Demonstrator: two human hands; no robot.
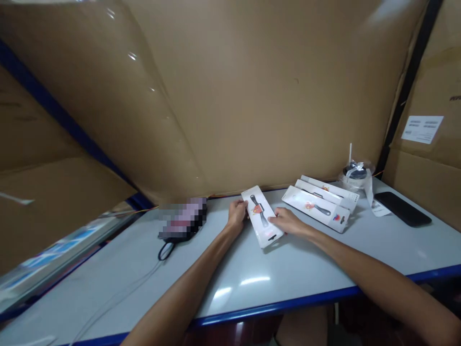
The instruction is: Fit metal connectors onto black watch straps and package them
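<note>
Held pack [257, 222]: white, printed with a dark-handled tool, slanted between both hands over the middle of the table [237, 269]; whether its underside touches the top, I cannot tell
Left hand [238, 213]: clamped on the pack's left edge, towards its far end; too hard a pinch could crease that edge
Right hand [287, 221]: clamped on the right edge, thumb over the printed front; pulling against the left hand could twist the pack
Loose packs [313, 209]: three, overlapped in a fan near the right hand; a sideways knock could slide them apart
Wrapped roll [356, 174]: behind them, its strip [370, 187] hanging down beside the packs; a snag could drag it
Cable [122, 291]: crosses the table at left; a sweeping left forearm might catch it
</note>
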